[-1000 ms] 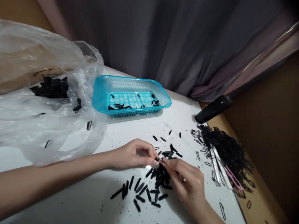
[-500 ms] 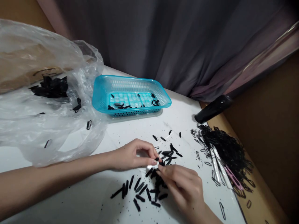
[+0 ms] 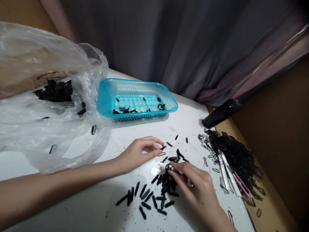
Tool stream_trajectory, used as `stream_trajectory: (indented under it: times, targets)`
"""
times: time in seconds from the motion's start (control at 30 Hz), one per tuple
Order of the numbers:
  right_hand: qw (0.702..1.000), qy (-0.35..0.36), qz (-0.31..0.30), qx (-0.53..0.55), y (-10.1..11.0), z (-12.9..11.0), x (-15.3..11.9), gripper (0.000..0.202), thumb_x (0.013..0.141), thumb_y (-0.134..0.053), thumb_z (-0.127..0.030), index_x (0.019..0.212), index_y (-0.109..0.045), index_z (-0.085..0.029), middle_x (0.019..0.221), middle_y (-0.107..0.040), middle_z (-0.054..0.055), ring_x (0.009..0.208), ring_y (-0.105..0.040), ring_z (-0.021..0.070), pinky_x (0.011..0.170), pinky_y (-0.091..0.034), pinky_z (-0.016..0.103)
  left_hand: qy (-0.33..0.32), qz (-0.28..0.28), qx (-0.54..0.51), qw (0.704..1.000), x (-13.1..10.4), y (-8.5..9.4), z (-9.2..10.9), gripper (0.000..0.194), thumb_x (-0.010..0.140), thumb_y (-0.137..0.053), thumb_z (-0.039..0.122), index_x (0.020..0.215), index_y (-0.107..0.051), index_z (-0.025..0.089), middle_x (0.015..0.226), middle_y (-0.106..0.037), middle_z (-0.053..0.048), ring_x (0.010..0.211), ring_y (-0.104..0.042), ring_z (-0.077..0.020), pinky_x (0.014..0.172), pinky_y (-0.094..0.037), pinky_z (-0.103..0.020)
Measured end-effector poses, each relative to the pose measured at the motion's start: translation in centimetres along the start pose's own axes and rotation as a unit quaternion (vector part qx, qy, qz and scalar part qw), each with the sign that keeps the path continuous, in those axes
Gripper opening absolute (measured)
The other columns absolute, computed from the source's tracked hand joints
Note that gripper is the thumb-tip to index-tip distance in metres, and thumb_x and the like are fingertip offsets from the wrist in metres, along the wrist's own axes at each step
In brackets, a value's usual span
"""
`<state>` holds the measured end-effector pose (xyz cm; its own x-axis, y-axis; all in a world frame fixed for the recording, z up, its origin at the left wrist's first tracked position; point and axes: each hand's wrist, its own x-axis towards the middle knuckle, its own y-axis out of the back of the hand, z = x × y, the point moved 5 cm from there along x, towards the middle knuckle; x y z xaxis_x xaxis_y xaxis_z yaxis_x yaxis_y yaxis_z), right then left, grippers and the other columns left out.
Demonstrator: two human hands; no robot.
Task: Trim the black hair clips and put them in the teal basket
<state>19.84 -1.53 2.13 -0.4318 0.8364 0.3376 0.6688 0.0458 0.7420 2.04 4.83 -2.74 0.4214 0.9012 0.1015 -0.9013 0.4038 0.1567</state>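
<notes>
My left hand pinches a small black elongated piece at its fingertips, beside a thin dark wire loop. To its right, my right hand has thumb and forefinger closed around something small and dark that I cannot make out clearly. Just below these fingertips lies a heap of small black elongated pieces. More such pieces are spread to the left of the heap, and several lie above it, between and beyond the hands.
A blue plastic basket behind my hands holds several black pieces. A clear plastic bag with black items covers the left. At right lie a pile of black wire loops, white-handled tweezers-like strips and a black cylinder. Dark crumbs dot the white table.
The hands, close together over the heap before, are now apart. My left hand has moved up and away with a black piece at its fingertips; my right hand has shifted slightly right.
</notes>
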Motion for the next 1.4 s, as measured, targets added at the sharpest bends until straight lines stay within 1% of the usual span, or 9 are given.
stream_trajectory:
  times: [0.13,0.27,0.43,0.6,0.77,0.9,1.0,1.2,1.4]
  targets:
    - [1.000,-0.010,-0.016,-0.003,-0.5,0.1,0.0,0.015,0.096,-0.056,-0.020,0.107,-0.067,-0.018,0.082,-0.071,0.004,0.069,-0.066,0.0147,0.060,-0.053,0.026,0.014,-0.001,-0.011,1.000,0.2,0.0,-0.5,0.017,0.092,-0.061,0.031,0.096,-0.074,0.021,0.117,-0.066,-0.007,0.103,-0.064,-0.0195,0.082,-0.052,-0.029]
    - [1.000,-0.011,-0.026,-0.012,-0.6,0.1,-0.2,0.017,0.097,-0.054,-0.021,0.109,-0.067,-0.017,0.082,-0.071,0.004,0.069,-0.066,0.0152,0.060,-0.052,0.027,0.002,-0.024,0.039,0.999,0.0,-0.3,0.0,0.021,0.093,-0.056,0.024,0.109,-0.069,0.021,0.118,-0.065,-0.006,0.095,-0.064,-0.0175,0.079,-0.051,-0.029]
    - [1.000,-0.020,-0.004,-0.003,0.0,0.2,0.0,0.016,0.096,-0.055,-0.020,0.107,-0.067,-0.018,0.086,-0.072,0.005,0.069,-0.067,0.0148,0.059,-0.052,0.026,-0.062,-0.061,0.164,0.983,-0.9,-1.0,1.3,0.010,0.080,-0.055,0.011,0.084,-0.059,0.019,0.087,-0.061,-0.002,0.081,-0.057,-0.0168,0.075,-0.044,-0.030]
    - [0.999,-0.016,0.029,-0.011,0.8,0.2,0.0,0.013,0.095,-0.058,-0.017,0.103,-0.067,-0.018,0.088,-0.073,0.005,0.066,-0.066,0.0135,0.058,-0.051,0.025,-0.160,-0.118,0.286,0.937,-1.7,-2.1,2.1,0.017,0.069,-0.066,0.020,0.076,-0.051,0.019,0.078,-0.055,-0.001,0.078,-0.051,-0.0195,0.077,-0.035,-0.034]
    - [0.999,-0.015,0.025,-0.013,0.8,0.3,-0.2,0.015,0.094,-0.059,-0.017,0.107,-0.067,-0.018,0.085,-0.072,0.004,0.065,-0.066,0.0136,0.057,-0.052,0.025,-0.179,-0.180,0.277,0.927,-2.1,-2.7,1.8,0.015,0.072,-0.063,0.014,0.082,-0.054,0.019,0.079,-0.056,0.000,0.082,-0.055,-0.0187,0.081,-0.034,-0.033]
    - [0.999,-0.017,0.029,-0.019,0.9,0.3,-0.2,0.014,0.094,-0.059,-0.018,0.106,-0.067,-0.018,0.084,-0.072,0.004,0.063,-0.066,0.0136,0.055,-0.051,0.026,-0.199,-0.181,0.244,0.932,-2.0,-2.7,1.5,0.011,0.079,-0.060,0.012,0.086,-0.055,0.020,0.079,-0.061,0.000,0.080,-0.058,-0.0174,0.084,-0.036,-0.032]
    - [0.999,-0.018,0.033,-0.024,0.9,0.4,-0.1,0.014,0.094,-0.059,-0.019,0.105,-0.067,-0.018,0.083,-0.072,0.004,0.063,-0.066,0.0138,0.054,-0.051,0.026,-0.178,-0.175,0.215,0.944,-1.8,-2.5,1.4,0.006,0.087,-0.057,0.015,0.090,-0.057,0.020,0.086,-0.065,-0.002,0.083,-0.059,-0.0184,0.084,-0.040,-0.031]
    - [0.999,-0.025,0.029,-0.018,0.8,0.5,0.0,0.016,0.095,-0.057,-0.021,0.106,-0.068,-0.019,0.085,-0.073,0.005,0.060,-0.065,0.0136,0.051,-0.050,0.026,-0.035,-0.136,0.160,0.977,-1.3,-1.7,0.9,0.015,0.100,-0.043,0.028,0.108,-0.053,0.020,0.089,-0.062,-0.004,0.075,-0.058,-0.0171,0.068,-0.045,-0.029]
    - [0.999,-0.026,0.028,-0.023,0.8,0.6,-0.1,0.016,0.095,-0.057,-0.022,0.106,-0.068,-0.019,0.084,-0.073,0.005,0.061,-0.066,0.0145,0.054,-0.052,0.027,-0.026,-0.103,0.116,0.988,-1.0,-1.3,1.0,0.021,0.098,-0.046,0.023,0.116,-0.055,0.020,0.102,-0.065,-0.006,0.079,-0.059,-0.0164,0.072,-0.048,-0.030]
